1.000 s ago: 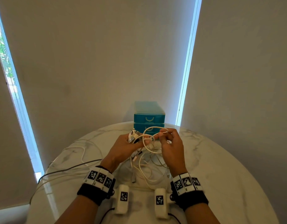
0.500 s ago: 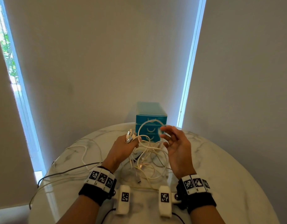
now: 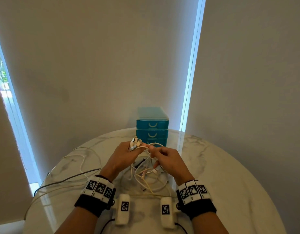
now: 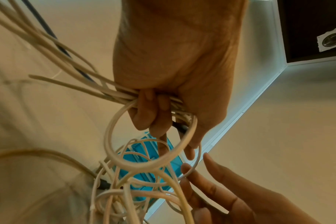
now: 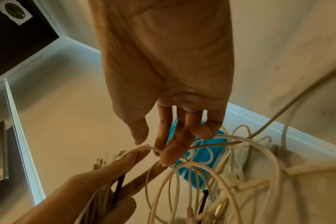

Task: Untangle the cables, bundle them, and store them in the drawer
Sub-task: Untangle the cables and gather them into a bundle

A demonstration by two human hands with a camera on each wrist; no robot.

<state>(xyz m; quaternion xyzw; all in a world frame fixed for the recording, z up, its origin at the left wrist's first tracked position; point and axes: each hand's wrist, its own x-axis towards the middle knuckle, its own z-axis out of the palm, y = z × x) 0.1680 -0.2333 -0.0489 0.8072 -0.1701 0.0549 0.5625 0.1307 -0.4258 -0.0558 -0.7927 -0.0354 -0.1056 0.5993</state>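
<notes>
A: What lay at the left of the marble table (image 3: pixel 230 174)?

B: Loose cable runs, pale ones and a dark cable (image 3: pixel 64 180), trailed off the left edge. Further right, the heap of tangled cables (image 3: pixel 145 179) sat between the wrists, and behind it stood the blue drawer unit (image 3: pixel 152 126), all three drawers closed. The loops partly hid its lowest drawer.

A: And the left hand (image 3: pixel 123 157)?

B: It was raised over the heap, fingers curled round a bunch of strands, with the plug ends (image 3: pixel 135 144) sticking up past its knuckles. The left wrist view showed a loop hanging from that grip.

A: The right hand (image 3: pixel 167 159)?

B: Just beside the left, nearly touching. Thumb and forefinger pinched one white cable (image 5: pixel 144 147) close to the left fingertips; its other fingers hung loose among the loops.
</notes>
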